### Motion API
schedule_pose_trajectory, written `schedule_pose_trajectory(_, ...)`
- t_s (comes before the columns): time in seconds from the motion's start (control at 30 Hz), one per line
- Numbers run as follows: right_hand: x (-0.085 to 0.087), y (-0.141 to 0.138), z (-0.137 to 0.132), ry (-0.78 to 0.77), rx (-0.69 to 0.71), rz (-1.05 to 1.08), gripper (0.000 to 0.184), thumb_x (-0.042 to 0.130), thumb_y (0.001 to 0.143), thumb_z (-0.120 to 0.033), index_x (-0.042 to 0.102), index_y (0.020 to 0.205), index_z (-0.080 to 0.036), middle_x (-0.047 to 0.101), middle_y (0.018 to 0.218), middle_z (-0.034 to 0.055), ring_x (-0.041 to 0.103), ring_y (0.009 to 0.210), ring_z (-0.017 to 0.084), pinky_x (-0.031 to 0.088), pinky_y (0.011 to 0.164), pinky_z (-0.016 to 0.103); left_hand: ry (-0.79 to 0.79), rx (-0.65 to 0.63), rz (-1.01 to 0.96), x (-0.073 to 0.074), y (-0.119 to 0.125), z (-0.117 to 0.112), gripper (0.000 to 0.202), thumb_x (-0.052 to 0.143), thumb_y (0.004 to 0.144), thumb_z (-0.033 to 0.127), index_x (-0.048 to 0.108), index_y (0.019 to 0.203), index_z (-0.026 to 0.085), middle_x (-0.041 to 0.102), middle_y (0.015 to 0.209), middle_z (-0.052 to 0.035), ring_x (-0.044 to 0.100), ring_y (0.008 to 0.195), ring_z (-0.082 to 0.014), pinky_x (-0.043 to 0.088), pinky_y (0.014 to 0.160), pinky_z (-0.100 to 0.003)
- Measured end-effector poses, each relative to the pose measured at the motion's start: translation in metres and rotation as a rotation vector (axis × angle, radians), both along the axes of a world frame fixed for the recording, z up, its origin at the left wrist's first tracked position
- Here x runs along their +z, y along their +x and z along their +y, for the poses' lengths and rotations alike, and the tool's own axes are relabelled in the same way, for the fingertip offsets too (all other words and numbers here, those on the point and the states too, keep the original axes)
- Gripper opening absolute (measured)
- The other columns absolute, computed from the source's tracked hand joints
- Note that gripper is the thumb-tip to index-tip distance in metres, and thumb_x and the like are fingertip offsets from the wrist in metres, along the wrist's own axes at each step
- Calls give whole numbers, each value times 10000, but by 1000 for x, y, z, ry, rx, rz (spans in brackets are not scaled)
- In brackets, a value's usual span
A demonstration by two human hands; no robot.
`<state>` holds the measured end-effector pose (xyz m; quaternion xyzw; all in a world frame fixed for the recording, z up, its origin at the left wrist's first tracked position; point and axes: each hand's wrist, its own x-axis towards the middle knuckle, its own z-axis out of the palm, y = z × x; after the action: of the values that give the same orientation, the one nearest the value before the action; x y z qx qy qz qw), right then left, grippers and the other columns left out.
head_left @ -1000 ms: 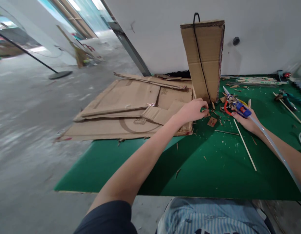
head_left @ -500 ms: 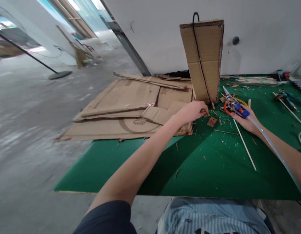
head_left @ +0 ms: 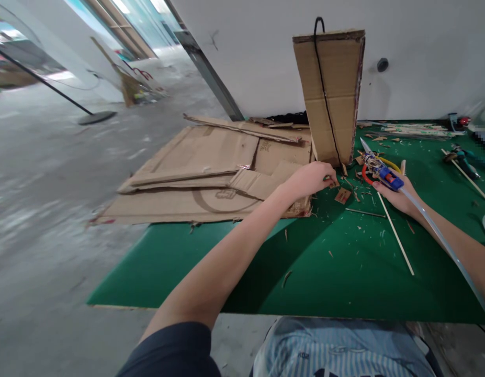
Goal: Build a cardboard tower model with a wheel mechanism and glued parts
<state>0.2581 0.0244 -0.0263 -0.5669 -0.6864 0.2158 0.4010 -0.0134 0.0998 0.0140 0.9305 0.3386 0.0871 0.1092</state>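
Note:
My left hand reaches over the edge of the flat cardboard pile, fingers curled down and pinching a small cardboard scrap on the green table. My right hand is closed on a blue glue gun with a clear glue stick trailing back along my forearm; its tip points toward the base of an upright cardboard piece with a black cord running down it.
Small cardboard scraps and thin wooden sticks lie on the mat. Red-handled scissors lie under the gun. Pliers and more sticks sit at the far right. The table's left edge drops to a concrete floor.
Both hands stay almost where they were; the view shifted very slightly.

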Motion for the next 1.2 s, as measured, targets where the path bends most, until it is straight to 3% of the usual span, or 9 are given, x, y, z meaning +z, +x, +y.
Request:
schedule_pose_trajectory(0.1, 0, 0, 0, -9, 4, 4, 359, 660, 804, -558, 628, 912, -217, 652, 815, 61, 632, 763, 247, 530, 745, 415, -25, 31, -17, 2, -1, -2, 237, 509, 872, 160, 718, 980, 186, 721, 1043, -61, 670, 950, -205, 514, 849, -327)
schedule_pose_trajectory(0.2, -1, 0, 0, -6, 13, 19, 366, 660, 809, -555, 641, 940, -213, 676, 869, 74, 648, 818, 265, 534, 788, 442, -19, 98, -51, 6, -3, -5, 337, 512, 849, 187, 644, 1159, 172, 693, 1139, -91, 657, 1026, -222, 516, 898, -347)
schedule_pose_trajectory(0.3, -3, 1, 0, -9, 6, 40, 383, 666, 816, -555, 665, 993, -216, 693, 916, 77, 659, 864, 276, 536, 836, 475, -25, 159, 62, 10, -5, -9, 613, 596, 813, 335, 487, 1383, 139, 587, 1354, -164, 569, 1232, -305, 488, 993, -421)
schedule_pose_trajectory(0.4, -4, 2, 1, 1, 2, 73, 418, 663, 824, -562, 675, 1061, -218, 702, 988, 87, 665, 926, 293, 530, 887, 509, -53, 210, 223, 9, -4, -13, 819, 617, 803, 473, 359, 1487, 103, 523, 1437, -210, 501, 1307, -377, 463, 1016, -486)
schedule_pose_trajectory(0.53, -3, 1, 2, 14, -1, 113, 446, 664, 823, -558, 669, 1103, -210, 702, 1051, 105, 662, 989, 309, 523, 927, 525, -57, 198, 189, 0, 0, -12, 787, 599, 821, 406, 332, 1504, 121, 585, 1374, -166, 541, 1255, -321, 455, 1022, -427)
schedule_pose_trajectory(0.67, -2, 1, 2, 15, 26, 59, 395, 662, 824, -548, 680, 1047, -222, 701, 991, 87, 659, 953, 290, 522, 915, 511, -65, 158, 108, -7, 0, -9, 753, 586, 806, 326, 350, 1495, 133, 639, 1276, -124, 563, 1200, -282, 469, 990, -387)
schedule_pose_trajectory(0.93, -3, 2, 2, -30, 41, 52, 377, 654, 818, -579, 644, 955, -228, 651, 831, 50, 622, 770, 248, 537, 792, 470, -61, 133, 65, -9, 4, -11, 778, 624, 816, 406, 366, 1483, 102, 633, 1277, -148, 572, 1196, -285, 452, 1018, -399)
schedule_pose_trajectory(1.07, -3, 2, 2, -53, 53, 35, 356, 664, 825, -558, 644, 950, -226, 659, 843, 61, 627, 778, 251, 542, 777, 456, -29, 140, 23, -16, 9, -13, 696, 624, 817, 307, 399, 1447, 114, 654, 1206, -143, 600, 1153, -297, 487, 970, -418)
schedule_pose_trajectory(1.2, 3, 1, 0, -46, 90, 80, 339, 680, 811, -542, 643, 944, -232, 686, 860, 55, 649, 825, 262, 546, 787, 442, 46, 93, -149, -19, 5, -9, 681, 604, 812, 199, 376, 1451, 141, 570, 1294, -155, 581, 1192, -269, 497, 997, -406)
